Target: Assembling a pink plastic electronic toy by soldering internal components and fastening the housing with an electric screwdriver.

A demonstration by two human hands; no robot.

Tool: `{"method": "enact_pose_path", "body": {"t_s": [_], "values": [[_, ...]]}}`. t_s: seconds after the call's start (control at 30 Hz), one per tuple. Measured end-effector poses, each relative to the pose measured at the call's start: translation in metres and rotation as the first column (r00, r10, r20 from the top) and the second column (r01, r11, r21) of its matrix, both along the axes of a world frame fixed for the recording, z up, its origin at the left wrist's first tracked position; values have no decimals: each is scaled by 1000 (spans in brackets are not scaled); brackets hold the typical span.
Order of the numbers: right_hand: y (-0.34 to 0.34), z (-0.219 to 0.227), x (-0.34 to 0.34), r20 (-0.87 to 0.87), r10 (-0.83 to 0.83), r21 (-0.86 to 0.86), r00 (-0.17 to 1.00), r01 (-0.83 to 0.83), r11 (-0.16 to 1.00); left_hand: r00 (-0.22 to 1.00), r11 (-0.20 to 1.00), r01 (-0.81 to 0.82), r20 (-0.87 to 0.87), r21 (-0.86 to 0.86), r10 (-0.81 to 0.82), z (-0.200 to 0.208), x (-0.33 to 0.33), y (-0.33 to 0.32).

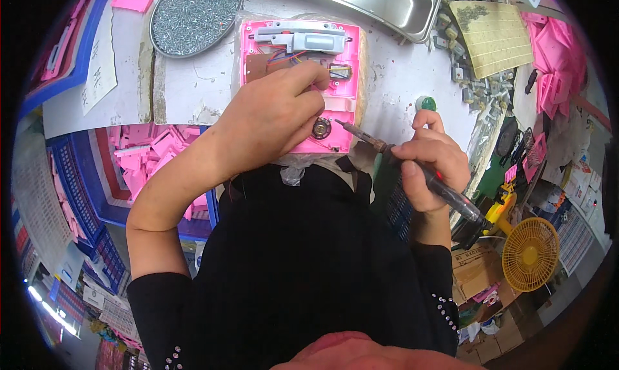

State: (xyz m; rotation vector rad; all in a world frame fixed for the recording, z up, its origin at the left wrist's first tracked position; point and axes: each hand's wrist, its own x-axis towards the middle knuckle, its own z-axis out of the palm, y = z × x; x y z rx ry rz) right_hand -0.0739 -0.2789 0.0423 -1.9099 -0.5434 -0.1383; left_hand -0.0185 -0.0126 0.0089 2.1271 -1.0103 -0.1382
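Note:
A pink plastic casing (353, 102) lies open on a plastic-wrapped pad, with a grey mechanism (316, 41) along its far side and thin coloured wires beside it. My left hand (277, 112) reaches over the casing, fingers curled together above its middle; whatever they pinch is hidden. In its near part sits a small round speaker-like part (321, 128). My right hand (435, 160) is closed round a soldering iron (451, 198) with a dark handle and a red glow. The iron's tip points left, at the casing's right edge near the round part.
An oval bowl of screws (193, 15) stands at the far left, and a steel tray (387, 6) at the back. A small green-topped item (425, 103) is beside my right fingers. Blue crates of pink parts (145, 160) flank the left; metal parts (461, 67) and a yellow fan (530, 254) are right.

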Motion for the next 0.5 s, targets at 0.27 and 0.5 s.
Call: {"method": "enact_pose_path", "body": {"t_s": [0.27, 0.5], "values": [[1, -3, -3, -3, 24, -4, 1000, -24, 1000, 1000, 1000, 13, 6, 21, -14, 2, -1, 0], [3, -5, -2, -4, 47, -12, 999, -47, 999, 999, 998, 22, 33, 58, -24, 6, -1, -4]]}}
